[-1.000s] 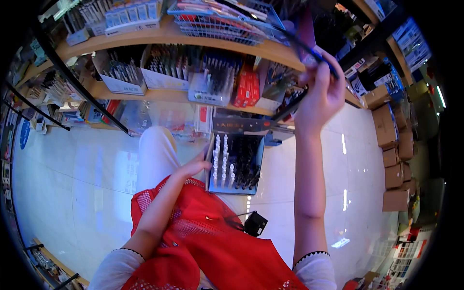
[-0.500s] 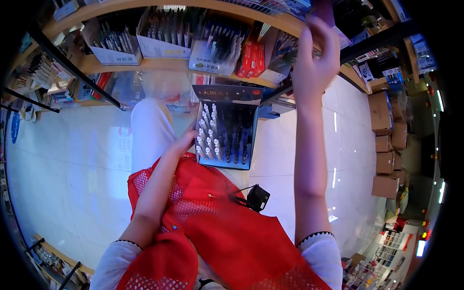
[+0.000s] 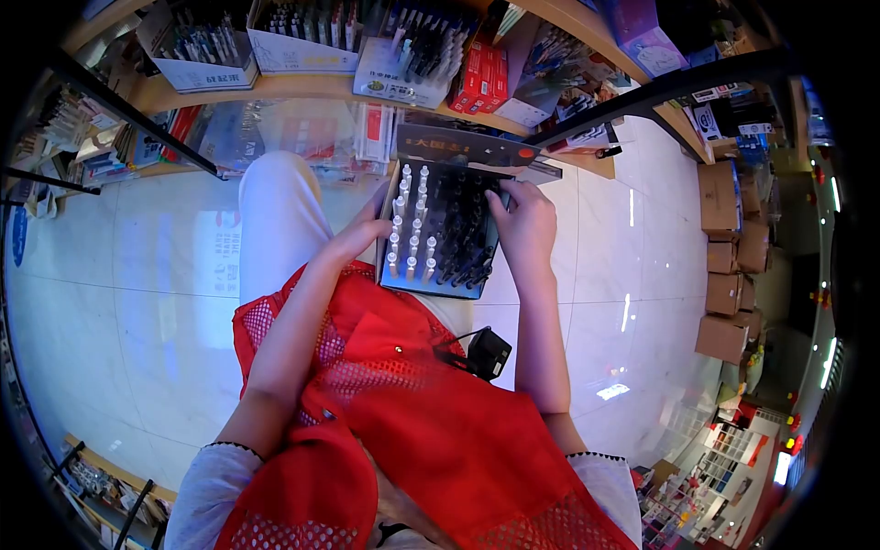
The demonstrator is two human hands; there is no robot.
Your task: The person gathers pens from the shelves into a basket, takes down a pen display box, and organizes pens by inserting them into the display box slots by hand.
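Note:
A pen display box [image 3: 431, 287] with a raised printed back flap rests near my lap, tilted slightly. White pens [image 3: 412, 225] stand in rows on its left side, and black pens [image 3: 467, 229] fill the right. My left hand [image 3: 356, 236] is closed on the box's left wall, its fingers partly hidden behind it. At the upper right rim, my right hand [image 3: 527, 225] is closed with its thumb over the edge by the black pens. Its fingertips are partly hidden against the dark interior.
Ahead, a wooden shelf [image 3: 302, 89] carries pen boxes [image 3: 403, 78] and red boxes [image 3: 481, 78]. A purple box [image 3: 646, 37] stands on the upper right shelf, beside a black metal post [image 3: 660, 92]. Cardboard boxes [image 3: 724, 275] are stacked at right. A small black device [image 3: 488, 353] hangs by my vest.
My right hand has come down from the upper shelf to the display box's right rim. The box appears slightly further right and turned, still in my left hand. The view has shifted.

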